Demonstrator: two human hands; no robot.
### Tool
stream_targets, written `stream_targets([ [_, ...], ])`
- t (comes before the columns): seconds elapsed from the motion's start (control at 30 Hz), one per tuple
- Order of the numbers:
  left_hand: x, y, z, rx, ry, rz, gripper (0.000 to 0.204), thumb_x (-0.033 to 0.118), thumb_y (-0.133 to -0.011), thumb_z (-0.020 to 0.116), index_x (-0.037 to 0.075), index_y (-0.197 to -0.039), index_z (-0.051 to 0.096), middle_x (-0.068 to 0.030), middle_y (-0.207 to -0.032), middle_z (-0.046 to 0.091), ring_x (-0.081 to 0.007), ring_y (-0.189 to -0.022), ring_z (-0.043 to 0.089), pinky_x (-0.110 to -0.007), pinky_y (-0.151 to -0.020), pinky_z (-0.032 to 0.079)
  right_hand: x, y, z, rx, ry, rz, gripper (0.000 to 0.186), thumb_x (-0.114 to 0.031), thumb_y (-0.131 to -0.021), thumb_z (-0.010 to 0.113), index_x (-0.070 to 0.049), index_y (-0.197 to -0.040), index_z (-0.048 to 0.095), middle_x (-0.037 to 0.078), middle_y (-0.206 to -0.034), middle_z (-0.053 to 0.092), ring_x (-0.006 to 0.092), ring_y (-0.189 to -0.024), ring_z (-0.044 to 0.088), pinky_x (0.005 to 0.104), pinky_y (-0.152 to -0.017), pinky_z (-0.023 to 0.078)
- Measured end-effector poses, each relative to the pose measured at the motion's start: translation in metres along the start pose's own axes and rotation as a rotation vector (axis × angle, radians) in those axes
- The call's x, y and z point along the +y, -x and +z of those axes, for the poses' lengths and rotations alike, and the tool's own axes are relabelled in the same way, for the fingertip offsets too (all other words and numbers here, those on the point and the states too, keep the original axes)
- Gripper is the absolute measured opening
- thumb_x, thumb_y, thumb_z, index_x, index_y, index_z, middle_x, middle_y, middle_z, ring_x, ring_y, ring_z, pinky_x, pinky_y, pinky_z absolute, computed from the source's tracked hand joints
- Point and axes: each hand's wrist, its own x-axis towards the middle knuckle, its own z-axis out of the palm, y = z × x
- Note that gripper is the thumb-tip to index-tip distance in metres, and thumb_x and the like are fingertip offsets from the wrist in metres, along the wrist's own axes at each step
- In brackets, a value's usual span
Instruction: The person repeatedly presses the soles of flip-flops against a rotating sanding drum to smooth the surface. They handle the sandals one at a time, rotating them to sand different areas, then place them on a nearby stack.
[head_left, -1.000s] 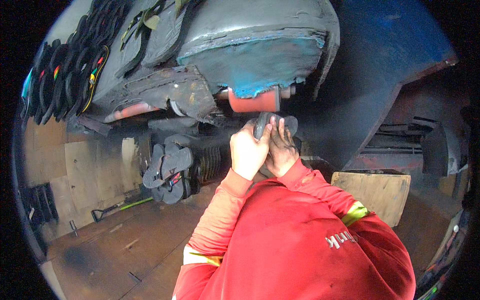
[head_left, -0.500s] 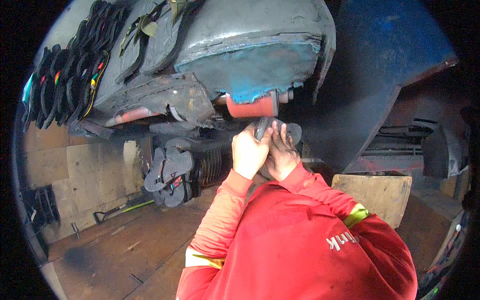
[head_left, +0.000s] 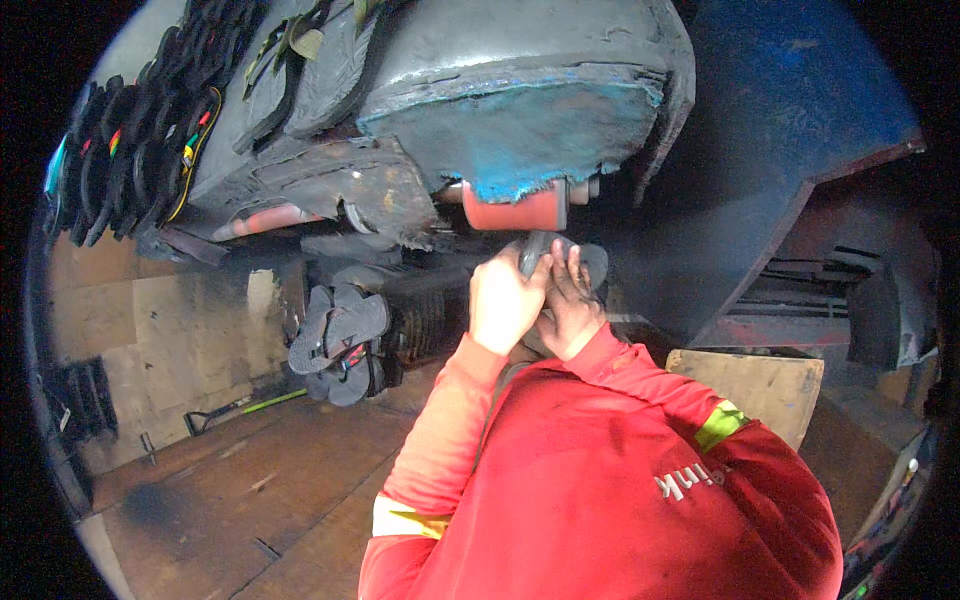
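Observation:
Both my hands hold one dark rubber sandal sole [head_left: 592,264] up against a red sanding drum [head_left: 515,210] that sticks out under a dusty blue-grey machine hood [head_left: 520,90]. My left hand [head_left: 505,300] grips the sole's near end, my right hand [head_left: 568,305] presses on it beside the left. Red sleeves cover both forearms. The part of the sole under my fingers is hidden.
A pile of finished black sandals [head_left: 338,340] lies on the wooden floor to the left. More sandals hang in rows [head_left: 140,150] at upper left. A green-handled tool [head_left: 240,405] lies on the floor. A wooden box [head_left: 760,385] stands at right, beside a blue metal frame [head_left: 790,130].
My hands and the sole have shifted very slightly against the drum; nothing was taken up or let go.

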Motion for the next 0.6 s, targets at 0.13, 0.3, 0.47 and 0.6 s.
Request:
stream_targets([
  [0.13, -0.004, 0.004, 0.004, 0.094, -0.039, 0.066, 0.030, 0.027, -0.088, 0.074, -0.002, -0.084, 0.068, -0.0254, -0.077, 0.067, -0.0390, -0.068, 0.069, -0.045, -0.059, 0.051, 0.003, 0.000, -0.003, -0.027, 0.011, -0.019, 0.077, -0.016, -0.079, 0.069, 0.006, -0.147, 0.041, 0.034, -0.159, 0.024, 0.0524, -0.148, 0.018, 0.0587, -0.117, 0.028],
  [0.3, 0.004, 0.027, 0.000, 0.237, 0.000, 0.181, 0.024, 0.024, -0.089, 0.073, 0.000, -0.094, 0.069, -0.0230, -0.082, 0.069, -0.0386, -0.071, 0.069, -0.044, -0.064, 0.053, 0.018, -0.003, 0.007, 0.180, -0.014, -0.238, 0.069, -0.029, -0.080, 0.070, -0.004, -0.141, 0.050, 0.029, -0.159, 0.027, 0.0552, -0.146, 0.022, 0.0675, -0.111, 0.030],
  [0.47, -0.009, 0.045, -0.006, 0.254, 0.046, 0.194, 0.036, 0.019, -0.090, 0.071, -0.006, -0.115, 0.065, -0.0270, -0.105, 0.069, -0.0426, -0.097, 0.068, -0.044, -0.084, 0.055, 0.035, -0.006, 0.025, 0.191, -0.076, -0.430, 0.066, -0.027, -0.081, 0.074, -0.008, -0.140, 0.050, 0.028, -0.157, 0.030, 0.0529, -0.147, 0.022, 0.0674, -0.114, 0.025],
  [0.6, -0.038, 0.054, -0.018, 0.342, -0.065, 0.248, 0.038, 0.017, -0.088, 0.072, -0.006, -0.117, 0.063, -0.0254, -0.113, 0.068, -0.0423, -0.106, 0.066, -0.045, -0.093, 0.052, 0.039, -0.005, 0.035, 0.080, -0.863, 0.110, 0.072, -0.041, -0.091, 0.069, -0.018, -0.151, 0.035, 0.024, -0.153, 0.037, 0.0453, -0.144, 0.032, 0.0618, -0.113, 0.031],
])
